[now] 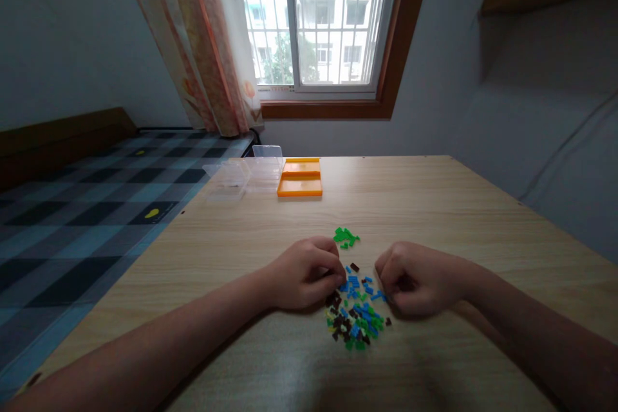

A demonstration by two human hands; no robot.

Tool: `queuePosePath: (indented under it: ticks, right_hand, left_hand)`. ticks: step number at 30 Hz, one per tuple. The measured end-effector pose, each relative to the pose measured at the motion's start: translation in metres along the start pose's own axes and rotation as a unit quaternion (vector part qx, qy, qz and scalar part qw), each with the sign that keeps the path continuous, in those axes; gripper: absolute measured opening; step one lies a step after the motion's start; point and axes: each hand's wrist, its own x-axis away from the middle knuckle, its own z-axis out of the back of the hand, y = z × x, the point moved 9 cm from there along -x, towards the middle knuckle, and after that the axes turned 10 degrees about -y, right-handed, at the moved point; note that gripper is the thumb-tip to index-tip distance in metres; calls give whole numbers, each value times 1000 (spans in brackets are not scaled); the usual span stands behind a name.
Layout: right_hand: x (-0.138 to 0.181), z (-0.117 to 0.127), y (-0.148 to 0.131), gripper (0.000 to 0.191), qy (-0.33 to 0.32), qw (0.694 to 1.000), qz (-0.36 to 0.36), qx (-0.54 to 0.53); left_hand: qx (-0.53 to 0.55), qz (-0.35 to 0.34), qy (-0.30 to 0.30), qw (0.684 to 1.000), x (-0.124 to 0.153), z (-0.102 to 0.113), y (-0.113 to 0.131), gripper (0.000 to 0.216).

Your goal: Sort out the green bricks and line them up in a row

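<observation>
A mixed pile of tiny bricks (356, 322), blue, green and brown, lies on the wooden table (434, 206) between my hands. A small separate group of green bricks (344, 237) sits just beyond it. My left hand (304, 272) rests on the table at the pile's left edge, its fingers curled and pinched together at the bricks. At the pile's right edge my right hand (418, 277) is curled the same way, fingertips down among the blue bricks. What either pinch holds is too small to make out.
An orange tray (300, 177) and a clear plastic lid or box (246, 174) stand at the table's far left. A bed with a checked cover (87, 219) runs along the left. Behind the table are a window (318, 19) and a curtain (203, 45).
</observation>
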Motion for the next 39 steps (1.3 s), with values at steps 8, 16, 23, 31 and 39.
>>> queuePosePath:
  ticks: [8,16,23,31,39]
  right_hand:
    - [-2,5,-7,16,32,999,19,15]
    - [-3,11,-3,17,99,992,-11,82]
    - [-1,13,-5,21,126,988,25,83]
    - [-1,10,-12,20,119,989,49,72]
    - [-2,6,-17,21,85,991,41,90]
  left_hand:
    - [-75,-23,-7,997,0,-1,10,26]
    - [-114,-26,5,993,-1,0,11,24]
    - [-129,-38,-9,991,-3,-3,13,29]
    - [-106,-59,-11,993,-2,-6,16,38]
    - [-102,-63,-28,992,-2,-10,17,37]
